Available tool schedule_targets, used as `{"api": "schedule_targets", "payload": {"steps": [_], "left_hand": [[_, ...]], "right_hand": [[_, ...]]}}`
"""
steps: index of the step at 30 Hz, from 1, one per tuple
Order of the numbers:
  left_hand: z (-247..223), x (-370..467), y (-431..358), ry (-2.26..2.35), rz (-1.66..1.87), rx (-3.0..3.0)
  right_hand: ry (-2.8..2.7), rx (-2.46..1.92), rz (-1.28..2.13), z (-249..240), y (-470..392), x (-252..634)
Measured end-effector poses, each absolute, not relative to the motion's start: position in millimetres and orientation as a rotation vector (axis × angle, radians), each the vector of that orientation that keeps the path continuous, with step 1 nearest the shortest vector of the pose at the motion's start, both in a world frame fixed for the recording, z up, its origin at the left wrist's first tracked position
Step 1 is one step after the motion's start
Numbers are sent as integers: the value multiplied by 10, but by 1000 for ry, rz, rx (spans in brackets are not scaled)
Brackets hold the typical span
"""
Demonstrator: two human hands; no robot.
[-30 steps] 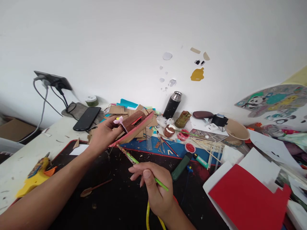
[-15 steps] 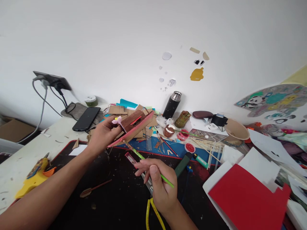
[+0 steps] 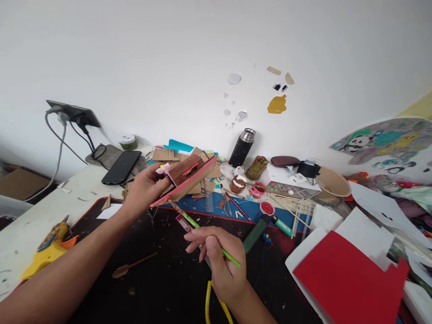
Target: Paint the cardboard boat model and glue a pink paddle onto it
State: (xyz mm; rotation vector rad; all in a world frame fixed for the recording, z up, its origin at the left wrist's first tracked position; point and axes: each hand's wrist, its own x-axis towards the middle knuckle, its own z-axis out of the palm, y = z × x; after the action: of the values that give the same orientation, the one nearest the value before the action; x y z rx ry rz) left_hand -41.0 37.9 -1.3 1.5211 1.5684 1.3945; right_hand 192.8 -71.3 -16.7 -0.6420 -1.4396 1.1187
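My left hand (image 3: 145, 186) grips a small model boat (image 3: 189, 175) by its left end, tilted above the mat. The boat has a brown cabin, a pink-edged hull with bare tan on its near side, and a pink flower shape at the left. Between the thumb and fingers of my right hand (image 3: 222, 256) is a green-handled paintbrush (image 3: 189, 219). Its tip meets or nearly meets the lower left edge of the hull. Under my right hand lie yellow-handled pliers (image 3: 208, 301), partly hidden. Open tubs of red paint (image 3: 267, 208) and brown paint (image 3: 238, 183) stand farther back.
A yellow glue gun (image 3: 47, 252) and a tiny wooden paddle (image 3: 130, 266) lie at the left. Behind are a phone (image 3: 122, 167), a black thermos (image 3: 241, 148) and cardboard scraps. Red paper (image 3: 347, 279) on white sheets covers the right. A green cutter (image 3: 254, 234) lies near my right hand.
My right hand and the paintbrush have shifted slightly left, the brush tip sliding toward the boat's left end. The boat has barely moved in my left hand.
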Motion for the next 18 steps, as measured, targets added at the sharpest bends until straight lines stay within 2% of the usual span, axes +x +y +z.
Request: {"api": "schedule_targets", "payload": {"steps": [18], "left_hand": [[20, -411, 359, 1524, 1398, 1476]], "right_hand": [[-1398, -668, 1097, -136, -688, 1959]]}}
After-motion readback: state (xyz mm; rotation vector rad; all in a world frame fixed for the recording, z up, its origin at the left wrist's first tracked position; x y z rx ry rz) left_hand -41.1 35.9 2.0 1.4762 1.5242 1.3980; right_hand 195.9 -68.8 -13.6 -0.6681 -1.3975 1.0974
